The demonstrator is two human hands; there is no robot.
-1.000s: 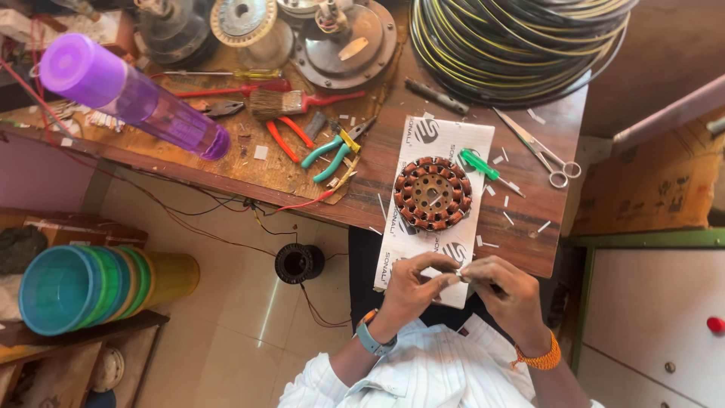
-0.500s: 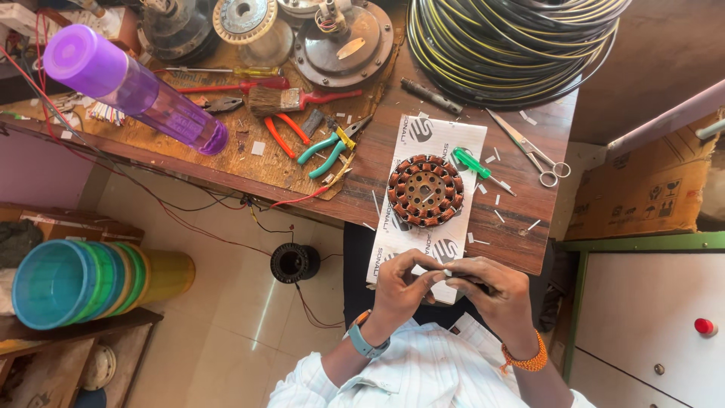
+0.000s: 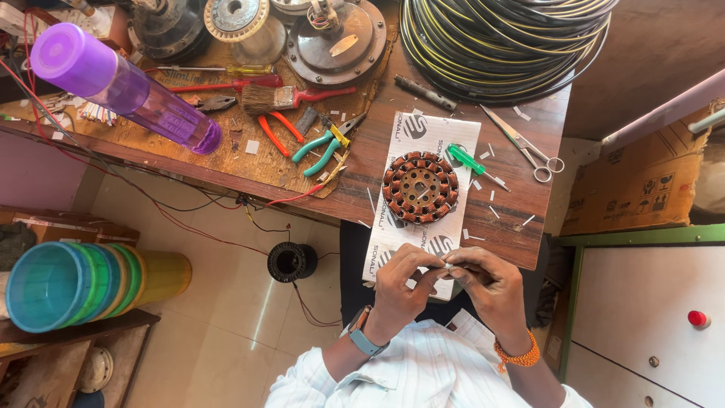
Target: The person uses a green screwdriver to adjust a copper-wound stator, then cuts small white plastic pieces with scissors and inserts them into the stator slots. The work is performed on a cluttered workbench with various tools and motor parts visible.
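Both hands pinch one small white strip (image 3: 447, 265) between their fingertips, the left hand (image 3: 402, 283) and the right hand (image 3: 489, 285) meeting at the near edge of the bench (image 3: 362, 162). Far right lies a big cable coil (image 3: 502, 41). A purple bottle (image 3: 121, 85) lies at the far left. Just beyond the hands, on a white sheet (image 3: 423, 136), sits the copper-wound stator (image 3: 420, 187), near the grip but not touching it. Right of the stator lie a green screwdriver (image 3: 467, 162) and scissors (image 3: 522, 143).

purple bottle (image 3: 128, 87), copper-brown stator (image 3: 420, 187), green screwdriver (image 3: 467, 162)
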